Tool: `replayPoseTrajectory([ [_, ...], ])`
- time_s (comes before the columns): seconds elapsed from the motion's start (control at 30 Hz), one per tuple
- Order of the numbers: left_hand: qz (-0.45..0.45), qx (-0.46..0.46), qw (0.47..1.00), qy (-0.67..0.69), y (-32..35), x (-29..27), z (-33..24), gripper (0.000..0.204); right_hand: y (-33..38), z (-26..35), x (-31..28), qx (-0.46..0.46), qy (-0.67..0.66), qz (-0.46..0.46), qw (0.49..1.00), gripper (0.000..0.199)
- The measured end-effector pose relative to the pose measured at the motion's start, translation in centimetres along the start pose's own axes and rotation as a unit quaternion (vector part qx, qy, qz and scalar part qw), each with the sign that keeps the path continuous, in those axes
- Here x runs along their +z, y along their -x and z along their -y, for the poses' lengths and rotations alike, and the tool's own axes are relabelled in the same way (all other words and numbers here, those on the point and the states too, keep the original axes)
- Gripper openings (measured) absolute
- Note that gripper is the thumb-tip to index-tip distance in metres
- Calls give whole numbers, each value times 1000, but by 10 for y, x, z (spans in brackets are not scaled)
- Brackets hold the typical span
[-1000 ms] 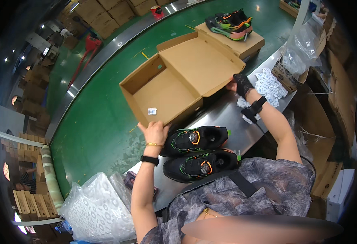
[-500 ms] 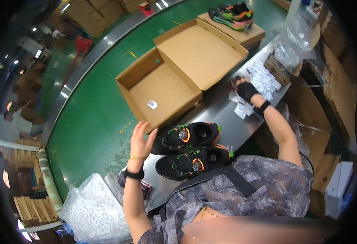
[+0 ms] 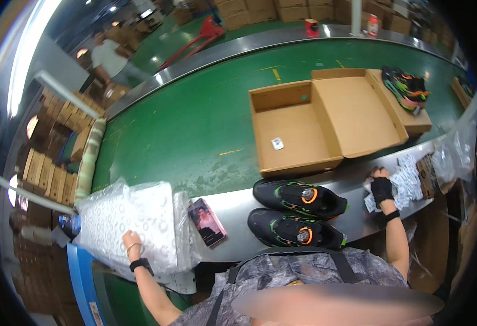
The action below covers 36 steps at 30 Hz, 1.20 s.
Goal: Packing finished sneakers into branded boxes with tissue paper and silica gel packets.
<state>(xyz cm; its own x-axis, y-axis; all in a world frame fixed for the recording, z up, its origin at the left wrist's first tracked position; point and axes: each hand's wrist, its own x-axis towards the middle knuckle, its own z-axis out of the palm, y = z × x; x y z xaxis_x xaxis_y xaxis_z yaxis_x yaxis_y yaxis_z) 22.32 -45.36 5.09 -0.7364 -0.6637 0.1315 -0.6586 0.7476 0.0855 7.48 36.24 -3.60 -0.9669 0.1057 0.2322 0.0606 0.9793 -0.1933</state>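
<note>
My left hand (image 3: 132,239) rests on a stack of white paper (image 3: 154,209) printed with grey rings, its fingers curled together at the top sheet. A clear plastic bag surrounds this stack. My right hand (image 3: 380,186), in a black fingerless glove, is at a heap of small white packets (image 3: 407,182); its fingers are bent, and what they hold is hidden. Between my hands, two black shoes with orange and green trim, a farther one (image 3: 298,199) and a nearer one (image 3: 295,229), lie side by side. Beyond them stands an open cardboard shoebox (image 3: 298,127) with one small white packet (image 3: 277,143) inside.
A phone (image 3: 207,223) lies beside the bagged paper. More colourful shoes (image 3: 405,89) sit on a box (image 3: 418,122) at the far right. The green belt (image 3: 184,130) runs behind a metal ledge (image 3: 233,204). In the left background is another person (image 3: 110,57).
The view has swung left. My left hand has moved from beside the shoebox and shoes to the bagged paper at the left. My right hand stays at the packets.
</note>
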Motion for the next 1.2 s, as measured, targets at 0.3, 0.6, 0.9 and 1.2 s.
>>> replayPoseTrajectory([
  [0.3,150,-9,988,-45,47,9,-89,67,6,1,7,-5,43,-10,999,26],
  [0.6,150,-23,988,16,44,7,-93,44,1,2,7,-7,38,-13,999,18],
  [0.9,-333,-127,906,227,-6,-73,-42,49,14,-21,16,-12,-80,17,997,26],
  [1.2,-220,1,792,569,9,-154,-170,43,-12,32,-58,-153,-194,17,969,37],
])
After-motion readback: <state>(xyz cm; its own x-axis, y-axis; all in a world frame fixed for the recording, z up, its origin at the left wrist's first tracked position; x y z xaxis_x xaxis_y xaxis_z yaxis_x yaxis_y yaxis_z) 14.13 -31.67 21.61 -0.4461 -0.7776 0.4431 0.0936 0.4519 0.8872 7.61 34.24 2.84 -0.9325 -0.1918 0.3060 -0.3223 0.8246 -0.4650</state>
